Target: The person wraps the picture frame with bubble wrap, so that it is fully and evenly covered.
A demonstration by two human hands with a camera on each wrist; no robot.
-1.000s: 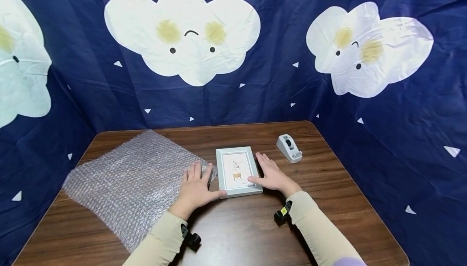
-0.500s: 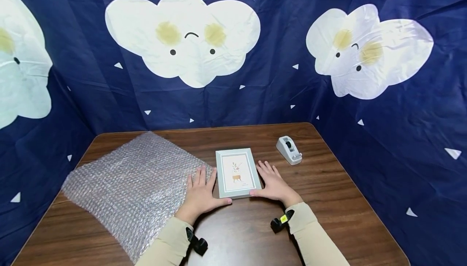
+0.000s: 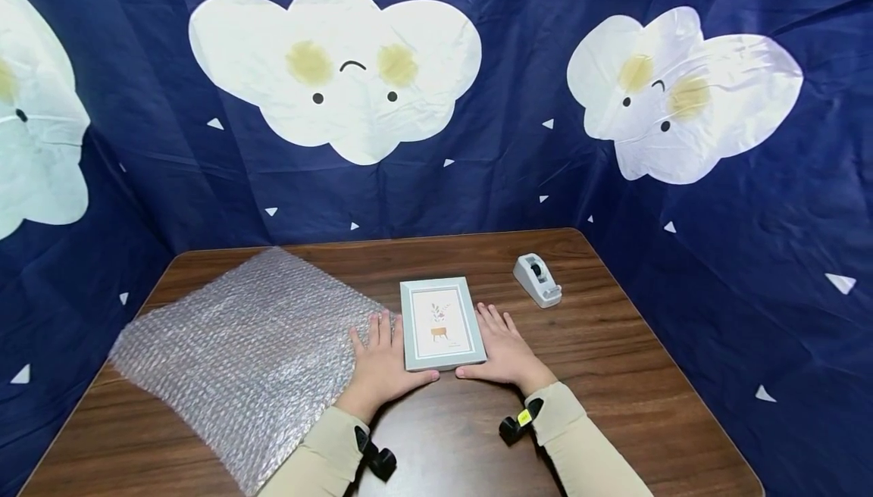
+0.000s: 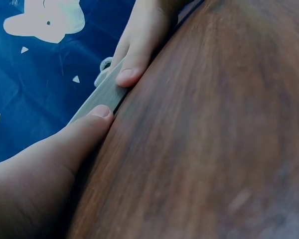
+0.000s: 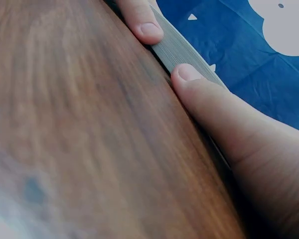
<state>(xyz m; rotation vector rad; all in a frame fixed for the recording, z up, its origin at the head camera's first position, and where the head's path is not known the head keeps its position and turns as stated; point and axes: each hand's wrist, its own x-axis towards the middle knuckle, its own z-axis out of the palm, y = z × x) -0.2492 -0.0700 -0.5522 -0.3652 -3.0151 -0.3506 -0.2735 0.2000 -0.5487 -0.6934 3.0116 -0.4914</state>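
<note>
A pale grey-green picture frame (image 3: 443, 362) lies face up on the wooden table, showing a drawing of a potted plant. My left hand (image 3: 385, 368) is at its left side, fingers spread straight over the corner of a sheet of bubble wrap (image 3: 252, 353). The right hand (image 3: 503, 353) lies along the opposite side with straight fingers. Both thumbs reach in along the frame's near edge; in the left wrist view the left thumb (image 4: 100, 112) is right at that edge, and the right wrist view shows the right thumb (image 5: 189, 77) there too.
A white tape dispenser (image 3: 537, 280) stands at the back right of the table (image 3: 614, 376). Bubble wrap spreads flat over the table's left part. Behind hangs a dark blue cloth (image 3: 518, 179) printed with white clouds.
The right thumb has slid off the picture's face to the frame's near edge. Both hands have drawn slightly nearer the person, and the left thumb now lies along the near edge.
</note>
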